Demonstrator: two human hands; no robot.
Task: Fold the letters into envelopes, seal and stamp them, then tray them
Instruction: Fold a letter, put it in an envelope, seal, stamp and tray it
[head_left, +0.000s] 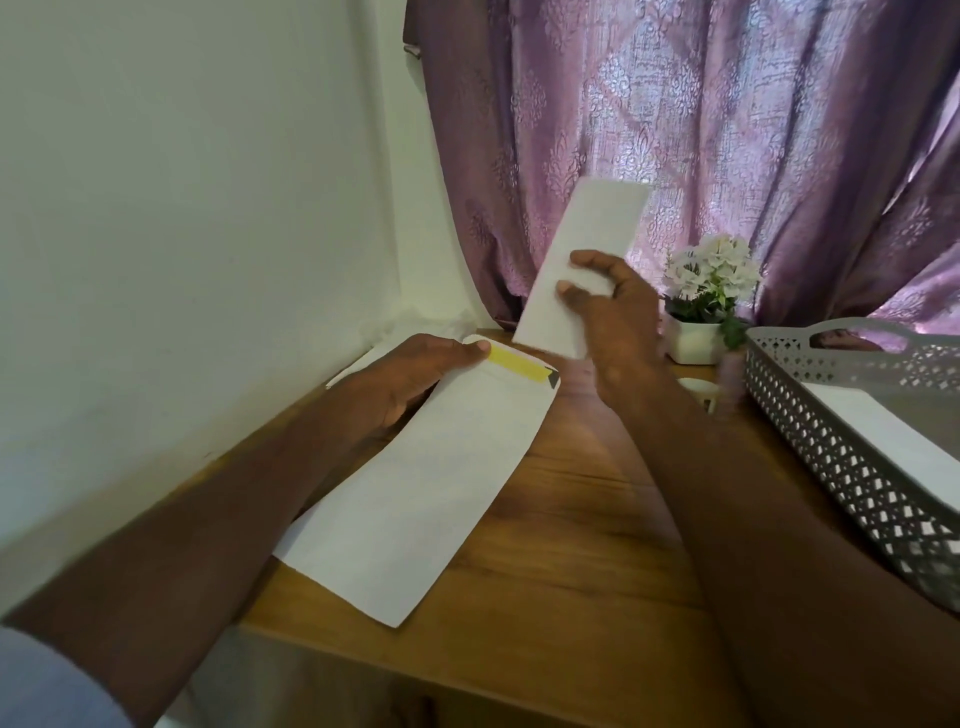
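In the head view, the left hand (410, 374) holds a long white envelope (415, 488) at its open end, the fingers curled under the paper and the thumb lying on top beside the yellow strip (514, 364) of the flap. The envelope slants from that hand down toward the near edge of the wooden counter (571, 519); whether its lower end rests on the wood cannot be told.

The right hand (613, 312) is raised above the counter, its fingers (576, 288) and thumb pinching a folded white letter (582, 260). The letter stands nearly upright, its lower edge just above and beyond the envelope's open end, close to the left thumb but apart from it.

To the right of the right-hand fingers stands a small white pot of white flowers (706, 291). Further right is a grey lattice tray (831, 431) with white paper (893, 431) lying in it. Between the right wrist and the tray sits a small white object (698, 387), too blurred to name. Behind hang purple patterned curtains (727, 130), and a white wall (182, 208) runs along left of the left hand.
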